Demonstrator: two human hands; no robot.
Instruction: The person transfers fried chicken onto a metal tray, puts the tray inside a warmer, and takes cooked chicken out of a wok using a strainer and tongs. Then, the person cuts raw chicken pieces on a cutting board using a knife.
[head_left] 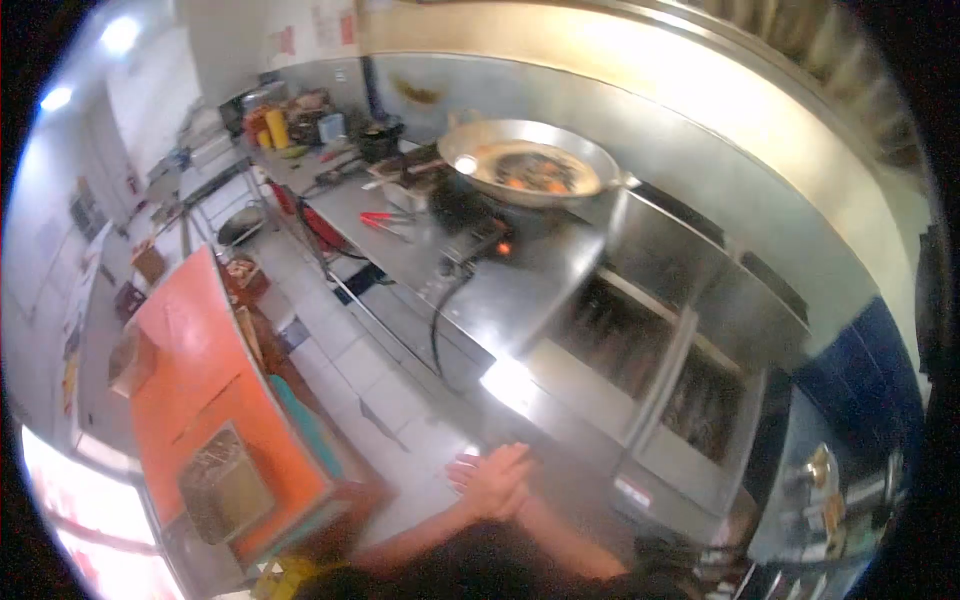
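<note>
My left hand (498, 477) and my right hand (514, 501) meet low in the middle of the view, in front of my body. They lie crossed against each other, palms facing, with fingers stretched out past one another. No object shows in either one, though the blur and the overlap hide part of the right hand. Just beyond them is the front of a metal counter with a fryer (608, 330). A wide wok (605, 170) of frothing oil with dark and orange pieces stands farther off on a burner, out of my hands' reach.
A small flame (503, 248) glows below the wok. Red-handled tongs (385, 219) lie on the steel counter. To the left stands an orange-topped table (190, 330) bearing a wire basket (228, 485). Pale floor tiles (350, 365) run between table and counter. Yellow bottles (277, 128) stand at the back.
</note>
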